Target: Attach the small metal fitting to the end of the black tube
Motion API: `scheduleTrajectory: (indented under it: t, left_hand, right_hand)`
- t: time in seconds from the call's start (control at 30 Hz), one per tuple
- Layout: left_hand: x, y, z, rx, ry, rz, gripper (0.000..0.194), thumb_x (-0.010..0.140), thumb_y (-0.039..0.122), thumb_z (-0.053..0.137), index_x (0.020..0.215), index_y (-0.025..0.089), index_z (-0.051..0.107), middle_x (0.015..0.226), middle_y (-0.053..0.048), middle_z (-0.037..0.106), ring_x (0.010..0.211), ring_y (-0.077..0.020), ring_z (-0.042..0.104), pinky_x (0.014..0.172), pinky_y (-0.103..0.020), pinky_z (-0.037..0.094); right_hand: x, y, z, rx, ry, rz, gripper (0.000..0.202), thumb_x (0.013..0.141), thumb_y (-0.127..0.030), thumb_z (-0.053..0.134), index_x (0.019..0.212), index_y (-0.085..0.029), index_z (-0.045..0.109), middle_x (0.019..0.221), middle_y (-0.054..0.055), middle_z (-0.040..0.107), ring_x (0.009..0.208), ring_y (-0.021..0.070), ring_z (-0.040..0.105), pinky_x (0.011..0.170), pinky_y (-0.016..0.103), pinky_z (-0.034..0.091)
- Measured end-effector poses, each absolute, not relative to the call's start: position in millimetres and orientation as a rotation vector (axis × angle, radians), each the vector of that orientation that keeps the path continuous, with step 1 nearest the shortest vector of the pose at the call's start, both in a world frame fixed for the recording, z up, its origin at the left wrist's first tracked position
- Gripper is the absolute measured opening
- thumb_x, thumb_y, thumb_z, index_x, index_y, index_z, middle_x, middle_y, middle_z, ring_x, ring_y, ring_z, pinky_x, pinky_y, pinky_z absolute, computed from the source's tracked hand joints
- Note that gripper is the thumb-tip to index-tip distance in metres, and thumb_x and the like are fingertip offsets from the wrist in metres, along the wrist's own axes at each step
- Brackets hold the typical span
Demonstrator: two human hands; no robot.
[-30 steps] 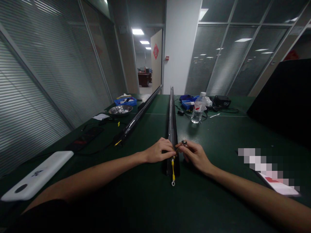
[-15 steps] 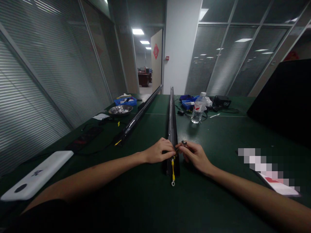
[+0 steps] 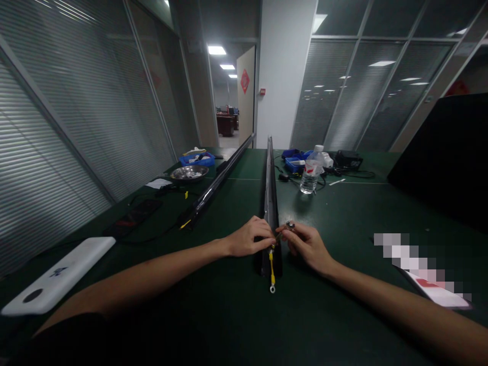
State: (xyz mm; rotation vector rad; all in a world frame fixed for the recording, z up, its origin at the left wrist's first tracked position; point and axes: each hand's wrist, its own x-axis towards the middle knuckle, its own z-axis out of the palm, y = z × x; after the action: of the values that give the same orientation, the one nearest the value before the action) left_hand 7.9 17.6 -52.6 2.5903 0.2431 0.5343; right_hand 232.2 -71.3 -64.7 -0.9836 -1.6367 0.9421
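Note:
A long black metal channel (image 3: 270, 203) runs away from me across the green table. At its near end lies a yellow wire (image 3: 272, 267) with a ring terminal (image 3: 272, 289) sticking out toward me. My left hand (image 3: 249, 238) is over the channel from the left, thumb and fingers closed together just above the wire; what they pinch is hidden. On the right side, my right hand (image 3: 308, 247) is closed in a pinch on a small shiny metal part (image 3: 290, 225). A thin strand (image 3: 280, 236) spans the gap between both hands' fingertips.
A second black channel (image 3: 213, 190) lies to the left. Beyond are a steel bowl (image 3: 189, 174), a blue tray (image 3: 197, 160), a water bottle (image 3: 311, 170) and blue bins (image 3: 295, 163). A white case (image 3: 61, 274) lies front left, a dark monitor-like panel (image 3: 446, 157) right.
The shiny part in my right hand has turned and shifted slightly. The ring terminal has moved a touch to the right. My left hand stays in place.

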Motion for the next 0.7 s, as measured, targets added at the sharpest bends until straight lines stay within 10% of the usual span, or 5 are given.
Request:
scheduleTrajectory:
  t: [0.7]
  left_hand:
    - [7.8, 19.2, -55.0, 2.608, 0.262, 0.522, 0.030, 0.109, 0.035, 0.050, 0.096, 0.018, 0.070, 0.101, -0.004, 0.073, 0.106, -0.0204, 0.062, 0.101, -0.035, 0.032]
  right_hand:
    - [231.4, -70.4, -66.1, -0.976, -1.632, 0.950, 0.034, 0.101, -0.049, 0.065, 0.103, -0.016, 0.075, 0.077, 0.000, 0.061, 0.054, 0.0107, 0.053, 0.049, 0.022, 0.043]
